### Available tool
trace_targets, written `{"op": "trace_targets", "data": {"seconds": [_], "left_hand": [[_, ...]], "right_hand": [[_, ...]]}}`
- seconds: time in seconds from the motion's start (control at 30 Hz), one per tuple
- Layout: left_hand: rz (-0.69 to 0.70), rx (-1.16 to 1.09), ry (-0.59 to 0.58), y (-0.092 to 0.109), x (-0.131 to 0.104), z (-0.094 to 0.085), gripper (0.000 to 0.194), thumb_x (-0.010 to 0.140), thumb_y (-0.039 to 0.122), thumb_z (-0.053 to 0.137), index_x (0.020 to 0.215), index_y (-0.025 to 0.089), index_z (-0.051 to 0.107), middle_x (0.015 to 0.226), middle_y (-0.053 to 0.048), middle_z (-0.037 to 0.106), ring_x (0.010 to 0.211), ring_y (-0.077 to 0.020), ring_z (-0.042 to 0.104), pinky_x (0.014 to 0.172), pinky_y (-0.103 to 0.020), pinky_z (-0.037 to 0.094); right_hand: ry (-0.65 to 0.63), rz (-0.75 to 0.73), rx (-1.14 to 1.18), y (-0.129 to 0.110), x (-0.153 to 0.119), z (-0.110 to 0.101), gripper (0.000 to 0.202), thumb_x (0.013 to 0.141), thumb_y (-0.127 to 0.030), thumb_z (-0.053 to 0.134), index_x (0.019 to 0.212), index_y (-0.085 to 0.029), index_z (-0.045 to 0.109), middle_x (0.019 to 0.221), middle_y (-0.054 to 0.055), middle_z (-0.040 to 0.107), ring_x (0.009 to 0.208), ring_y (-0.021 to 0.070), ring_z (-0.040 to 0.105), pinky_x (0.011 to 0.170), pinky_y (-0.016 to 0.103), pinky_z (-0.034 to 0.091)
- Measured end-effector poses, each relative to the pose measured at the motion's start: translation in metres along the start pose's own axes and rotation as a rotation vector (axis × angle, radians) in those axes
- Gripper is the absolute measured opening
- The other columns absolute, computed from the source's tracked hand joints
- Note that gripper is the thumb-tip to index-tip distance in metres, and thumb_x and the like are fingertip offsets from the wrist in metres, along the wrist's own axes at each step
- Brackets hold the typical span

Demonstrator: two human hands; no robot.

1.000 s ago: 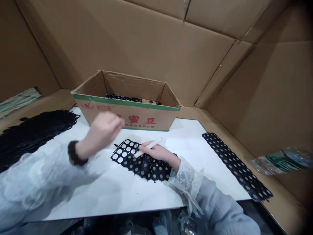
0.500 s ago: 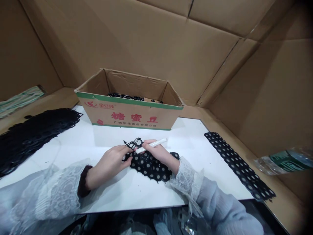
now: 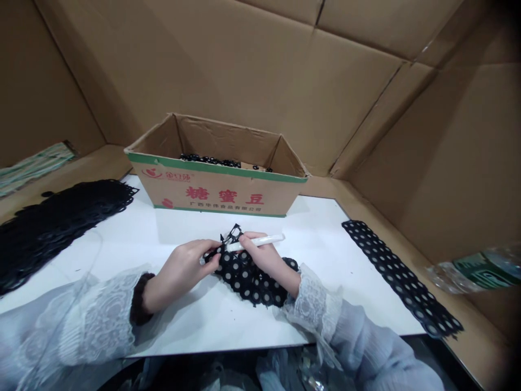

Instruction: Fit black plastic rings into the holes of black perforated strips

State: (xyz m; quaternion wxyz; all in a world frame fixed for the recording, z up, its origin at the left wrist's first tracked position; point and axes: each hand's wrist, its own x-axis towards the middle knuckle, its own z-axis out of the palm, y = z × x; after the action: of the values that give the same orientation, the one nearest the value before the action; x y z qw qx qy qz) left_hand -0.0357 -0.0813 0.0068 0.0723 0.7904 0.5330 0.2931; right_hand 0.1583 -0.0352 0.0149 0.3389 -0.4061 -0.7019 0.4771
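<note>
A black sheet (image 3: pixel 248 279) with rows of pale round spots lies on the white tabletop (image 3: pixel 191 326); I cannot tell whether the spots are holes or discs. My left hand (image 3: pixel 183 269) pinches its left end between thumb and fingers. My right hand (image 3: pixel 264 258) is closed around a slim white pen-like tool (image 3: pixel 271 239), whose tip meets the sheet close to my left fingertips. A thin, open-looking strip of black webbing (image 3: pixel 234 232) sticks up at the sheet's far edge. My right wrist covers part of the sheet.
Behind my hands stands an open cardboard box (image 3: pixel 220 187) with black pieces inside. A thick pile of black sheets (image 3: pixel 65 222) lies at left. Another spotted sheet (image 3: pixel 401 274) rests along the right edge, near a plastic bottle (image 3: pixel 484 270). Cardboard walls (image 3: pixel 252 70) surround the table.
The webbing at the sheet's far edge now stands up more and has shifted right. My left fingers have moved slightly, and the white tool lies a little flatter.
</note>
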Motion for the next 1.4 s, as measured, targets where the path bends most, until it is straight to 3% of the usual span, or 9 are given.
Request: {"op": "trace_targets", "data": {"seconds": [0.17, 0.4, 0.53, 0.67, 0.8, 0.93, 1.1, 1.27, 1.4], "left_hand": [[-0.007, 0.01, 0.001, 0.001, 0.001, -0.001, 0.021, 0.08, 0.029, 0.05, 0.092, 0.019, 0.064, 0.09, -0.003, 0.071, 0.081, -0.018, 0.067, 0.077, -0.026, 0.051], [0.015, 0.032, -0.005, -0.001, -0.003, 0.005, 0.019, 0.08, 0.027, 0.05, 0.092, 0.018, 0.063, 0.087, -0.003, 0.071, 0.078, -0.0176, 0.066, 0.073, -0.025, 0.05], [0.102, 0.034, 0.084, 0.0, -0.003, 0.005, 0.015, 0.081, 0.021, 0.048, 0.086, 0.018, 0.061, 0.08, -0.002, 0.07, 0.07, -0.0148, 0.065, 0.069, -0.023, 0.049], [0.198, 0.027, 0.124, 0.002, 0.002, -0.002, 0.016, 0.086, 0.02, 0.044, 0.085, 0.017, 0.06, 0.081, -0.003, 0.067, 0.075, -0.0153, 0.063, 0.074, -0.025, 0.047], [0.102, 0.012, 0.083, -0.002, 0.007, -0.005, 0.019, 0.088, 0.031, 0.047, 0.094, 0.016, 0.057, 0.09, -0.006, 0.064, 0.088, -0.0197, 0.06, 0.08, -0.03, 0.045], [0.0, -0.061, -0.085, -0.005, 0.008, -0.004, 0.027, 0.085, 0.041, 0.05, 0.095, 0.018, 0.059, 0.094, -0.006, 0.064, 0.09, -0.0211, 0.059, 0.082, -0.032, 0.045], [-0.025, -0.16, -0.232, -0.005, 0.006, -0.002, 0.027, 0.087, 0.038, 0.046, 0.097, 0.017, 0.058, 0.096, -0.007, 0.063, 0.093, -0.0213, 0.057, 0.084, -0.033, 0.043], [-0.202, -0.313, -0.298, -0.008, 0.01, -0.003, 0.037, 0.082, 0.039, 0.049, 0.111, 0.016, 0.051, 0.088, -0.005, 0.059, 0.08, -0.0197, 0.056, 0.072, -0.031, 0.045], [-0.192, -0.349, -0.265, -0.016, 0.018, -0.005, 0.03, 0.08, 0.043, 0.052, 0.091, 0.017, 0.06, 0.097, -0.007, 0.059, 0.097, -0.0242, 0.053, 0.086, -0.035, 0.04]], "right_hand": [[0.043, 0.006, 0.054, 0.001, 0.001, -0.001, 0.029, 0.082, -0.027, 0.045, 0.056, -0.017, 0.053, 0.058, -0.001, 0.052, 0.061, 0.0126, 0.048, 0.064, 0.024, 0.038], [0.023, -0.027, -0.063, 0.0, -0.004, 0.008, 0.028, 0.083, -0.027, 0.042, 0.056, -0.018, 0.044, 0.053, -0.003, 0.04, 0.054, 0.0102, 0.038, 0.053, 0.024, 0.029], [0.036, -0.091, -0.213, 0.002, -0.007, 0.017, 0.029, 0.082, -0.026, 0.043, 0.056, -0.019, 0.033, 0.052, -0.004, 0.034, 0.051, 0.0093, 0.032, 0.051, 0.025, 0.025], [0.051, -0.087, -0.193, 0.004, -0.004, 0.017, 0.03, 0.084, -0.029, 0.041, 0.056, -0.019, 0.035, 0.053, -0.004, 0.035, 0.052, 0.01, 0.035, 0.052, 0.025, 0.027], [0.07, -0.041, -0.08, 0.003, -0.001, 0.008, 0.031, 0.085, -0.032, 0.041, 0.058, -0.018, 0.045, 0.055, -0.003, 0.042, 0.055, 0.0107, 0.041, 0.055, 0.024, 0.032], [0.097, -0.061, -0.039, 0.003, -0.001, 0.002, 0.031, 0.084, -0.033, 0.044, 0.058, -0.017, 0.047, 0.056, -0.003, 0.043, 0.056, 0.0101, 0.041, 0.055, 0.022, 0.033], [0.089, -0.061, -0.046, 0.006, -0.003, 0.004, 0.03, 0.083, -0.03, 0.045, 0.055, -0.017, 0.046, 0.053, -0.004, 0.04, 0.053, 0.0094, 0.038, 0.051, 0.022, 0.03], [0.076, -0.054, -0.027, 0.004, 0.001, -0.002, 0.031, 0.084, -0.03, 0.046, 0.057, -0.017, 0.05, 0.055, -0.002, 0.047, 0.057, 0.0109, 0.044, 0.056, 0.023, 0.035], [-0.017, -0.14, -0.073, -0.005, -0.002, -0.013, 0.031, 0.087, -0.037, 0.044, 0.068, -0.018, 0.06, 0.076, 0.002, 0.06, 0.077, 0.0147, 0.055, 0.077, 0.027, 0.042]]}}
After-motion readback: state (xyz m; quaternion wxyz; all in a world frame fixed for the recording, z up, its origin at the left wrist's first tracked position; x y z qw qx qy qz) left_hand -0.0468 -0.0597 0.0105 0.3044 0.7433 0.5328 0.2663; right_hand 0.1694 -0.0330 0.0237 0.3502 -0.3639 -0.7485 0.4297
